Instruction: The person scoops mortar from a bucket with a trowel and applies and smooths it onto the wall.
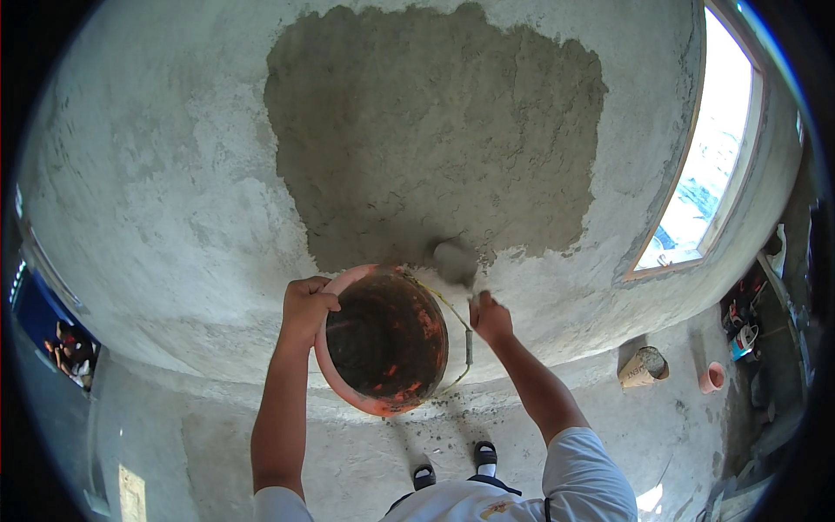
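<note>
My left hand grips the upper-left rim of an orange bucket, tilted with its mortar-stained inside facing me and its wire handle hanging on the right. My right hand is closed on the handle of a trowel, whose motion-blurred blade is at the lower edge of the dark wet plaster patch on the pale wall, beside the bucket's top. Whether the blade touches the wall I cannot tell.
A bright window is at right. A sack and a small pink bucket stand on the concrete floor, near assorted items at the far right. A person is at the far left. My sandalled feet show below the bucket.
</note>
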`<move>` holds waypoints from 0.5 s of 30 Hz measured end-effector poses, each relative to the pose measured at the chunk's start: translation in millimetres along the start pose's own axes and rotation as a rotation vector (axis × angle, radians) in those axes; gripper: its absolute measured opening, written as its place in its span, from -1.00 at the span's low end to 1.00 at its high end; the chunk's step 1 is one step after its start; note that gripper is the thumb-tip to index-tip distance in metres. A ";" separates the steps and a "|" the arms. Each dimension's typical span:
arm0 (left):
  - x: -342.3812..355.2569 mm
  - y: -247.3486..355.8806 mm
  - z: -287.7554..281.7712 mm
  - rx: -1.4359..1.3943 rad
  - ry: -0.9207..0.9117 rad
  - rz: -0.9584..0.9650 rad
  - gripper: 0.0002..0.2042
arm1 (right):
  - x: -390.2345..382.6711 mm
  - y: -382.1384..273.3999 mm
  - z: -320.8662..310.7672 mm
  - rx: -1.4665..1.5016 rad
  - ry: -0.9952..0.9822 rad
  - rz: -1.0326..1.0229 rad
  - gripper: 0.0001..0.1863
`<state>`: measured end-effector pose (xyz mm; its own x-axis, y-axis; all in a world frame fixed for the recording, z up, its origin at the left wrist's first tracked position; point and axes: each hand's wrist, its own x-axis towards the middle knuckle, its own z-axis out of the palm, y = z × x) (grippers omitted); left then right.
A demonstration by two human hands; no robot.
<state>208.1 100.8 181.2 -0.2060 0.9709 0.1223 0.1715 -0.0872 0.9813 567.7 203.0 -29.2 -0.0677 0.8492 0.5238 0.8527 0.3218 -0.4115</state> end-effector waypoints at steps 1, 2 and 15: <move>-0.3 0.6 1.0 0.018 0.007 0.008 -0.72 | 15.4 -7.5 -7.4 0.042 0.116 0.015 -0.63; -0.3 2.7 2.7 0.023 0.006 0.003 -0.72 | 29.5 -14.7 -13.4 0.046 0.112 0.020 -0.63; -4.1 -15.4 10.0 0.035 0.035 -0.042 -0.69 | -73.6 11.6 32.6 -0.021 -0.398 0.193 -0.70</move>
<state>215.9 100.4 164.1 -0.2471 0.9651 0.0871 0.1955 -0.0384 0.9800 565.7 157.8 -96.9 -0.0968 0.9893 0.1088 0.8796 0.1362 -0.4558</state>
